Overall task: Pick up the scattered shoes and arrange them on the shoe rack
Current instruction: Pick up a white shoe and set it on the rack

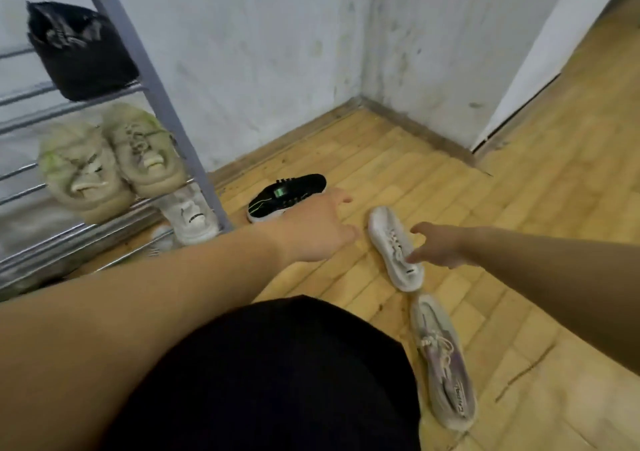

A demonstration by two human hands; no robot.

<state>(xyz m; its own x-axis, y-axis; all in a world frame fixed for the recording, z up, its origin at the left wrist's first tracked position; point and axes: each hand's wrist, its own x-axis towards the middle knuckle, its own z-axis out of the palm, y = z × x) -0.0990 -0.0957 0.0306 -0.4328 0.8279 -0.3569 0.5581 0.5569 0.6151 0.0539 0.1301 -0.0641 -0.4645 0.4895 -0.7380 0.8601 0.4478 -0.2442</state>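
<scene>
Lilac-grey shoe (443,360) on floor, near right, end to end with white shoe (394,248) beyond it. Right hand (436,246) spread open, fingertips at white shoe's right side, gripping nothing. Left hand (318,228) open, empty, just left of that shoe. Black shoe (285,196) just beyond left hand, beside shoe rack (162,111) at far left.

A home, likely an entryway corner: a metal shoe rack (152,79) holding sneakers stands against scuffed white walls (259,52), with more shoes lying on a worn wooden floor (502,208).
</scene>
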